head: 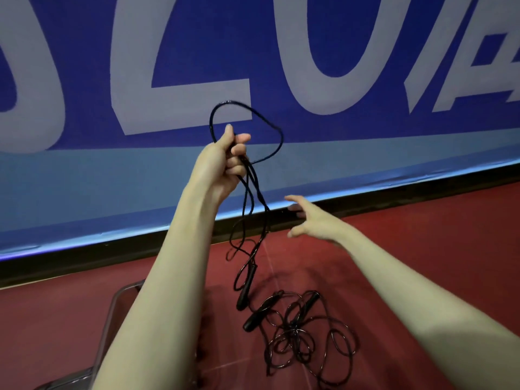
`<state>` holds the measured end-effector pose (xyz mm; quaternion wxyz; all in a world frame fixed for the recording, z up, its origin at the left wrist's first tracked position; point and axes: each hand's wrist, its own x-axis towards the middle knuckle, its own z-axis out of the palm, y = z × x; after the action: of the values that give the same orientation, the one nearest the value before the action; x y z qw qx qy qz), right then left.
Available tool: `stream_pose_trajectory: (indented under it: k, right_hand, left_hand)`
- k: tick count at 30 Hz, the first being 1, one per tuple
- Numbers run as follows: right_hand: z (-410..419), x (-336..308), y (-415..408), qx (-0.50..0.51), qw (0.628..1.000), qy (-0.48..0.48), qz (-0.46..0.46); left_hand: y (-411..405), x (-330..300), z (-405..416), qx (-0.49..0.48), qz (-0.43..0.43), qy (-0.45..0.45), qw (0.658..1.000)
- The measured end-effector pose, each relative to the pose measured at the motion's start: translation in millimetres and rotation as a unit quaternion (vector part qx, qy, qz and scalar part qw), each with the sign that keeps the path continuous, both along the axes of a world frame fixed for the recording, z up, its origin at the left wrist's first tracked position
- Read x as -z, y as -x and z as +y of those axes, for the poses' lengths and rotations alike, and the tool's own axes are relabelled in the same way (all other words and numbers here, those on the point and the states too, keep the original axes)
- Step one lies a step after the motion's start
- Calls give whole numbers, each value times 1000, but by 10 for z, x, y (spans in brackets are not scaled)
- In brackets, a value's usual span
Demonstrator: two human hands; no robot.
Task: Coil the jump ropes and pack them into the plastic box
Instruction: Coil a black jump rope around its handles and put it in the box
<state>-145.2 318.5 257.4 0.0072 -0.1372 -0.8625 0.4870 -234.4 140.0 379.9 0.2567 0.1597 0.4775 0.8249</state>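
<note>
My left hand (225,159) is raised in front of the wall and grips a black jump rope (254,192). One loop of it sticks up above my fist, and the rest hangs down to a black handle (245,291) dangling just above the floor. My right hand (312,220) is held out to the right of the hanging strands, fingers spread, touching nothing. A tangled pile of black rope (301,336) with two handles lies on the red floor below. The clear plastic box (112,308) sits at the lower left, mostly hidden behind my left forearm.
A blue wall banner (309,122) with large white letters fills the upper view. A black baseboard (84,263) runs along its foot. The floor (422,249) is red with a faint pale line.
</note>
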Motion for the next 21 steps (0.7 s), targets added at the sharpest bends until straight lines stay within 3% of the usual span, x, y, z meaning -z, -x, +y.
stream_pose_trajectory:
  k: [3, 9, 12, 17, 19, 21]
  right_hand:
    - [-264, 152, 61, -86, 994, 42, -49]
    - [-572, 188, 109, -143, 941, 303, -58]
    - [-505, 98, 98, -98, 897, 427, -59]
    - [-279, 55, 63, 26, 846, 529, -60]
    - [-170, 6, 46, 28, 861, 504, -62]
    - [-102, -97, 14, -4, 917, 394, -62]
  left_hand:
    - [-35, -148, -25, 21, -31, -67, 997]
    - [79, -140, -157, 20, -66, -107, 992]
    - [207, 22, -240, -17, -80, -89, 993]
    - [427, 364, -392, -90, -112, -53, 988]
    - [523, 545, -452, -104, -126, -31, 986]
    - [590, 737, -493, -113, -141, 10, 983]
